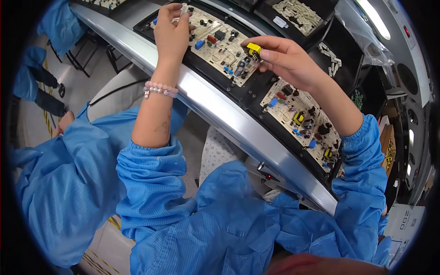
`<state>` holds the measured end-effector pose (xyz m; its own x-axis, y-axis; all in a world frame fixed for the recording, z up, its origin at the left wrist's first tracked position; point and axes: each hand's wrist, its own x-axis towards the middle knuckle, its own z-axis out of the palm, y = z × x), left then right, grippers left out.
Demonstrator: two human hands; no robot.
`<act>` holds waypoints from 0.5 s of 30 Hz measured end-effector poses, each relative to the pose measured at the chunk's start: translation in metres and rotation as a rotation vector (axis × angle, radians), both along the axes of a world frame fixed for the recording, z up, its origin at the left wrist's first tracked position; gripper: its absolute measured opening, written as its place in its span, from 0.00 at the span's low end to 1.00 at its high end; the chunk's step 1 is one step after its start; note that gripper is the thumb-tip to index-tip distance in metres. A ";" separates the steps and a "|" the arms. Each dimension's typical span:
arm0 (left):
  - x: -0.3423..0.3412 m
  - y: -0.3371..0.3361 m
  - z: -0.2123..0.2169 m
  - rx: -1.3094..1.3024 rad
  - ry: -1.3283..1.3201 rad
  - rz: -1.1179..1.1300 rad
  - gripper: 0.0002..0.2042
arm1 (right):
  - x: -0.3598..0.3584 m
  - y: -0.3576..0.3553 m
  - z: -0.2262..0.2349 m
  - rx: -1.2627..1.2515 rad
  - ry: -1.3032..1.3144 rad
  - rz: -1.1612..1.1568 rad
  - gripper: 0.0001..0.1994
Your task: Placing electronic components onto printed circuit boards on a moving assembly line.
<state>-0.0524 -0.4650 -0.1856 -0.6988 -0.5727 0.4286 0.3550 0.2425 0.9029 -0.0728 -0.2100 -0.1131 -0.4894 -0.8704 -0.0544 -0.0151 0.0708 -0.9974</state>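
Between the thumb and fingers of my right hand [291, 59] is a small transformer [253, 47] with a yellow wrap and dark pins. It is held over the near right end of a populated circuit board [213, 57]. My left hand [173, 32] pinches a small white plastic piece [184, 8] above the far left part of the same board. That board carries blue, red and black components. To the right, under my right forearm, lies a second circuit board [286, 114], which has yellow transformers fitted on it. Both boards sit in a black carrier [247, 98].
A silver rail [215, 103] runs along the near side of the carrier. White parts [300, 16] fill a black tray at the back, and more white pieces [331, 59] lie right of it beside a clear plastic bag [362, 36]. Another person in a blue smock [68, 192] sits at left.
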 end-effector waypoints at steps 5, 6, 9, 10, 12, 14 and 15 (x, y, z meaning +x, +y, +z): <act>-0.001 -0.004 -0.002 -0.028 -0.051 -0.037 0.15 | -0.019 -0.021 0.008 0.206 0.723 0.063 0.14; -0.001 -0.004 -0.002 -0.027 -0.055 -0.037 0.15 | -0.026 -0.025 0.005 0.207 0.719 0.063 0.14; -0.001 -0.004 -0.002 -0.014 -0.056 -0.053 0.14 | -0.040 -0.039 0.000 0.222 1.191 0.154 0.15; -0.001 -0.004 -0.003 -0.001 -0.051 -0.052 0.14 | -0.040 -0.044 -0.001 0.222 1.188 0.151 0.15; -0.001 -0.004 -0.004 0.013 -0.044 -0.057 0.14 | -0.040 -0.049 -0.003 0.310 1.193 0.225 0.14; -0.001 -0.003 -0.004 0.005 -0.042 -0.054 0.13 | -0.038 -0.053 -0.001 0.350 1.198 0.236 0.14; -0.001 -0.002 -0.004 0.002 -0.042 -0.051 0.13 | -0.038 -0.053 0.001 0.387 1.203 0.252 0.13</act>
<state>-0.0531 -0.4675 -0.1901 -0.7447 -0.5363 0.3971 0.3287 0.2231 0.9177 -0.1106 -0.2631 -0.1123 -0.2315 -0.9722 0.0356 -0.9408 0.2144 -0.2626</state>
